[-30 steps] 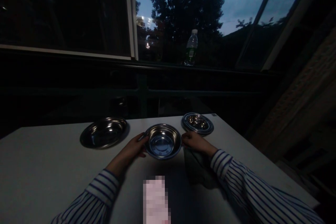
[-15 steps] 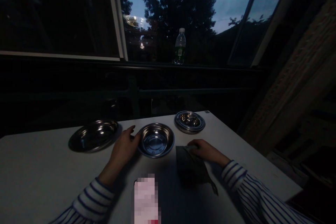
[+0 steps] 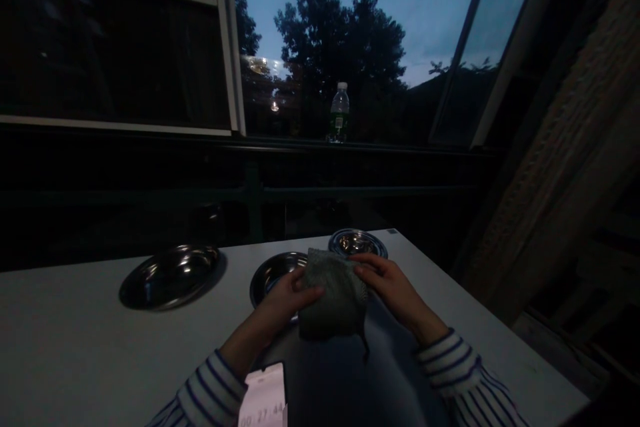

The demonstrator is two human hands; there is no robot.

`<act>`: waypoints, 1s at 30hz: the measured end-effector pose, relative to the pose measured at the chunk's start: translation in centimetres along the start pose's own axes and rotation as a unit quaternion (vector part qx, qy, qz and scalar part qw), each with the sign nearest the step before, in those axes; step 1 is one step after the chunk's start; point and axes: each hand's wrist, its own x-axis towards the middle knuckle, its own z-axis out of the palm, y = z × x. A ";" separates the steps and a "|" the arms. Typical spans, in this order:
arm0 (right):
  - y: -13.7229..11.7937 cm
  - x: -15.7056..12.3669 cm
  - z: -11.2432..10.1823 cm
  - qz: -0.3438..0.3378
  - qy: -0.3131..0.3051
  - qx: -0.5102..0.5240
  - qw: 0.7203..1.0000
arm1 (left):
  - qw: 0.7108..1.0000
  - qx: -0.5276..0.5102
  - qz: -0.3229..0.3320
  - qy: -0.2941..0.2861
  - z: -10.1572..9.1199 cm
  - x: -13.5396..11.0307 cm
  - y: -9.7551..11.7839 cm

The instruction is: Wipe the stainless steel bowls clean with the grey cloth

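Observation:
A grey cloth is held up over the table between both my hands. My left hand grips its left edge with the thumb on top. Closed on the cloth's upper right edge is my right hand. Behind the cloth sits a steel bowl, partly hidden by it. A smaller steel dish lies just beyond my right hand. A wide steel plate rests to the left on the white table.
A phone with a lit screen lies at the near edge between my sleeves. A water bottle stands on the window ledge beyond. The table's right edge drops off beside a dark wall. The scene is dim.
My left hand let go of the steel bowl and my right hand picked the cloth up off the table; both hands now hold it raised in front of the bowl.

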 end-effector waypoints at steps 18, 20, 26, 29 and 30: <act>4.4 1.4 6.0 0.015 0.061 0.295 0.954 | 0.988 0.018 0.054 0.147 -1.5 0.0 0.5; 5.2 1.4 6.0 0.001 0.071 0.275 0.959 | 0.985 0.049 0.048 0.157 -1.3 0.3 0.3; 6.5 0.9 5.0 -0.073 0.084 0.108 0.988 | 0.922 0.220 0.107 0.301 -3.8 -0.5 -0.3; 6.0 1.0 4.2 -0.117 0.165 -0.025 0.979 | 0.864 0.282 0.107 0.404 -6.9 -1.6 -1.4; 5.7 1.2 4.0 -0.123 0.183 -0.049 0.974 | 0.861 0.282 0.078 0.417 -7.6 -2.0 -2.0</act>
